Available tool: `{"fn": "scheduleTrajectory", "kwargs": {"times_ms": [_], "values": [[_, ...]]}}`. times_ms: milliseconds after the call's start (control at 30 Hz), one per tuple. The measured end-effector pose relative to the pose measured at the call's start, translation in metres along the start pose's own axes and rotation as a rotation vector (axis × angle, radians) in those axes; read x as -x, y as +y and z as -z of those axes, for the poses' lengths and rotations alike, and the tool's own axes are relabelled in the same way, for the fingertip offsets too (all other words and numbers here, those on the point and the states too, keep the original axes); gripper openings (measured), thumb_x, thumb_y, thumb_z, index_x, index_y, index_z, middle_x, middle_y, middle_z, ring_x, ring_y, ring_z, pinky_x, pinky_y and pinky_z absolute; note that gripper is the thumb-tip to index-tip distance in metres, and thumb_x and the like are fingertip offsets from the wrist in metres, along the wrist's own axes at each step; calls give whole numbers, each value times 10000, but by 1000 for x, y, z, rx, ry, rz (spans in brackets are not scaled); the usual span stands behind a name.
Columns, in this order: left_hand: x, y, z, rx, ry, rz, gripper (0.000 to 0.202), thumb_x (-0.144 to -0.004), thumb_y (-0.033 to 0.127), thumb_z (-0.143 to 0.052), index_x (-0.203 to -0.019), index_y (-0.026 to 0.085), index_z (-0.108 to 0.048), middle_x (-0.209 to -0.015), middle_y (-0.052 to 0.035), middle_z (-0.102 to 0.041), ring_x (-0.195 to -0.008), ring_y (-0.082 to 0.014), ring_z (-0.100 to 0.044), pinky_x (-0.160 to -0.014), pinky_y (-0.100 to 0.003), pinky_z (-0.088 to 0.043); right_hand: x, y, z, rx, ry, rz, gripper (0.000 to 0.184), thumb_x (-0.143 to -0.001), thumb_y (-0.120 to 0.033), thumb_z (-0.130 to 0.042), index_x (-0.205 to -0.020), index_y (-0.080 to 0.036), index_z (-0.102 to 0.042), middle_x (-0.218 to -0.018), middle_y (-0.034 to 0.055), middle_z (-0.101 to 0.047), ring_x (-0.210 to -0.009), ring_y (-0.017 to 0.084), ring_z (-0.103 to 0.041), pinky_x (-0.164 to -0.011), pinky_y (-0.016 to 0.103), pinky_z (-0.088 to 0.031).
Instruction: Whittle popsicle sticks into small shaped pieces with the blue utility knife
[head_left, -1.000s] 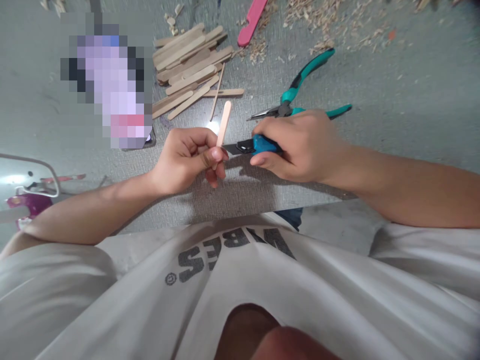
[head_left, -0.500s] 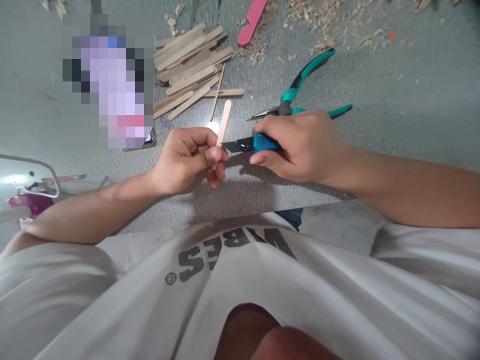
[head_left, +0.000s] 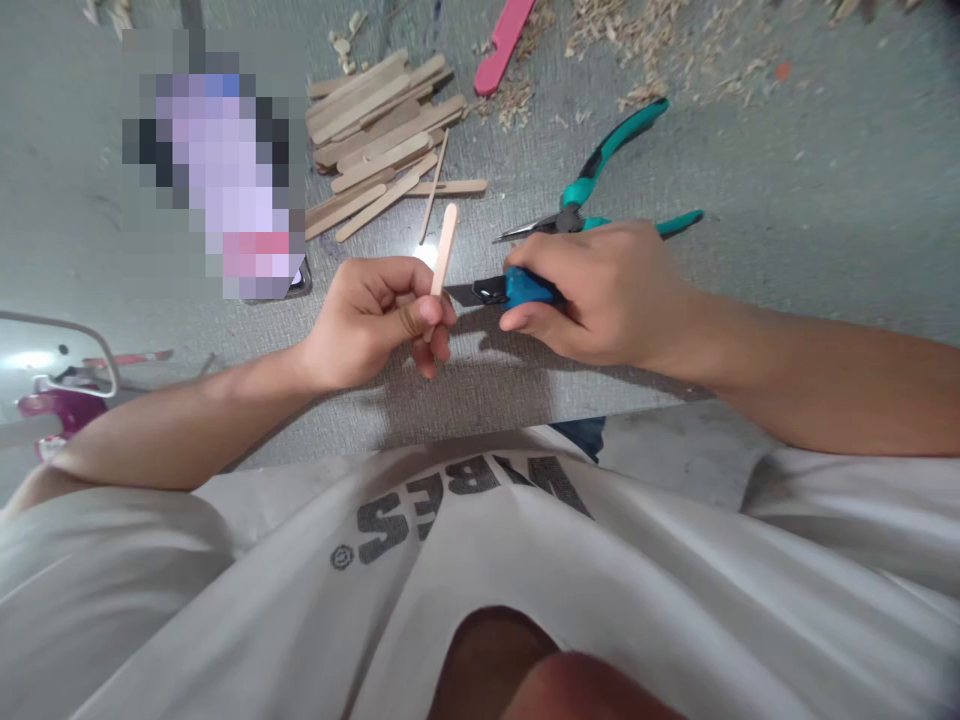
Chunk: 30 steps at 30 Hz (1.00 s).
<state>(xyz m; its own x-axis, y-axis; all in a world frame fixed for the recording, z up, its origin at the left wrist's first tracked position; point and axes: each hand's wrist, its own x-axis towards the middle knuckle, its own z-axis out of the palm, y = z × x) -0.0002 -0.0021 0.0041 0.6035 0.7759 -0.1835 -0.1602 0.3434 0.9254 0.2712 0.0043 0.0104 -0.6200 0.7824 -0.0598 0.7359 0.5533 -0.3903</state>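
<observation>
The left hand (head_left: 375, 325) is closed in a pinch on a wooden stick (head_left: 445, 250), thumb and fingers gripping its lower part; the stick stands up from the grip, tilted slightly to the right at its rounded top, above the near part of the table (head_left: 247, 420). The right hand (head_left: 600, 295) is closed round the blue handle of a knife (head_left: 529, 288), its blade (head_left: 469, 296) directed at the stick just beside the left thumb. Whether the edge touches the wood I cannot tell from where I stand. In my judgement the step in hand is cutting or paring this one stick. The next move would appear to call for a firm pinch, a short, controlled stroke and left fingertips kept out of the blade's path; a slip there could nick them. Pliers (head_left: 581, 190) lie with handles spread just beyond the right hand. A pile of sticks (head_left: 382, 110) lies beyond the left. Shavings (head_left: 630, 35) are scattered at the far side, near a pink tool (head_left: 504, 50), partly out of view.
</observation>
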Motion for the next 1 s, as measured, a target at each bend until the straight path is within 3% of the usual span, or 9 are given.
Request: {"fn": "scheduleTrajectory", "kwargs": {"times_ms": [200,433,767,1000], "values": [[2,-1,1,-42,-31,-7,471,-946,556,-920,-848,148,-706,-657,-22,-782,-500,-143,-751,-462,-179,-624,-1,-7,5,16,-81,-3,1138,-979,-946,98,-1141,-180,-727,-818,97,-709,-716,235,-607,-684,368,-270],[4,1,2,-120,-12,32,538,-882,621,-953,-809,151,-703,-639,-17,-763,-482,-123,-717,-459,-175,-615,-2,-10,10,-26,-135,12,1062,-988,-944,61,-1076,-217,-708,-764,78,-660,-664,216,-511,-668,367,-243],[3,2,2,-127,-49,57,524,-903,617,-937,-826,148,-715,-670,-23,-775,-506,-121,-727,-478,-176,-622,-5,-15,3,-19,-106,16,1167,-960,-941,123,-1183,-164,-719,-769,104,-679,-658,235,-539,-633,363,-225],[4,3,1,-124,-43,90,459,-934,548,-925,-826,151,-720,-695,-33,-792,-537,-138,-750,-501,-195,-646,-7,-14,4,-31,-135,76,1112,-996,-922,85,-1173,-156,-703,-790,103,-703,-653,227,-549,-641,347,-235]]}}
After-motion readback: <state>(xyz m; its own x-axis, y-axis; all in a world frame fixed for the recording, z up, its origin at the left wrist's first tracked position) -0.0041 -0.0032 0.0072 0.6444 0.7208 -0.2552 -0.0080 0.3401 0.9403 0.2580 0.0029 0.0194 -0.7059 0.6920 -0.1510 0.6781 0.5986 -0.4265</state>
